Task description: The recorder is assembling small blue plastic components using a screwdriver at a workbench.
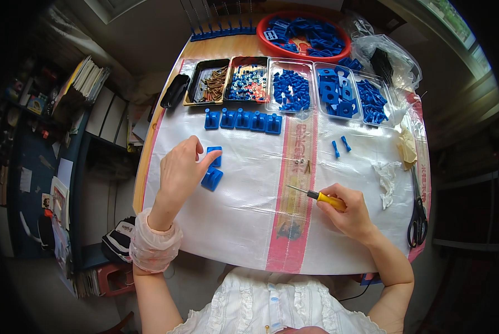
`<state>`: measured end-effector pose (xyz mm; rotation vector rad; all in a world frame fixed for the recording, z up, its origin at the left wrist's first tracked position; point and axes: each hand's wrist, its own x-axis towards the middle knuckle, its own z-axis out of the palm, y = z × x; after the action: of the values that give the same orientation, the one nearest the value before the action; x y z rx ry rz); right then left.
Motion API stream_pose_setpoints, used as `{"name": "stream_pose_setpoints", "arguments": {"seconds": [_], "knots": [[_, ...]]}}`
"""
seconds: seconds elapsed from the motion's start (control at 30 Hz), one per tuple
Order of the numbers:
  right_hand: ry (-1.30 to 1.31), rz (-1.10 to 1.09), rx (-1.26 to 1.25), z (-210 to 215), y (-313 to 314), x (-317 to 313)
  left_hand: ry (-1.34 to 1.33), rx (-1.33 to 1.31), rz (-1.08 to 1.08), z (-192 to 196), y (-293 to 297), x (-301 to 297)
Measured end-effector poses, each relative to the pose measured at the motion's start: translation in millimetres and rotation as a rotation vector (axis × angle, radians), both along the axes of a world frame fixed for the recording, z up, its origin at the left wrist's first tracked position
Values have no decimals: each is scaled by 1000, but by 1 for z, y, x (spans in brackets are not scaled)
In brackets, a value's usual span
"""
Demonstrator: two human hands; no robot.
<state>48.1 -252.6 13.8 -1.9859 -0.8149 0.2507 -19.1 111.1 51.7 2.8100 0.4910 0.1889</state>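
My right hand [352,211] grips a screwdriver [334,202] with a yellow and black handle, its shaft pointing left over the table. My left hand [180,171] is open, thumb apart from the bent fingers. The thumb reaches over a blue plastic piece [216,161]; I cannot tell whether it touches it. Just below lies a second blue piece [211,180], tilted. Farther back stands a row of several blue plastic hooks on square bases [243,119]. A couple of small screws [308,167] lie between my hands, and two small blue pegs [336,149] rest at the right.
Along the back stand trays of brass-coloured screws [214,86], small nuts [248,83], blue pegs [292,92] and blue plates [336,94]. Behind them sits a red basin [347,42] of blue parts. Black-handled scissors [417,225] and crumpled tissue [387,183] lie at the right.
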Motion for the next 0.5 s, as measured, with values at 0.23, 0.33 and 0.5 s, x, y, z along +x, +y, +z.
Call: {"name": "stream_pose_setpoints", "arguments": {"seconds": [0.23, 0.33, 0.5], "knots": [[-13, -18, 21, 2, -1, 0, 45, 88, -29, -10, -10, 10], [-42, -46, 30, -1, -3, 2, -91, 84, -160, -4, -23, 13], [-19, -247, 65, -1, -4, 8, -73, -17, -442, 1, -82, 11]]}}
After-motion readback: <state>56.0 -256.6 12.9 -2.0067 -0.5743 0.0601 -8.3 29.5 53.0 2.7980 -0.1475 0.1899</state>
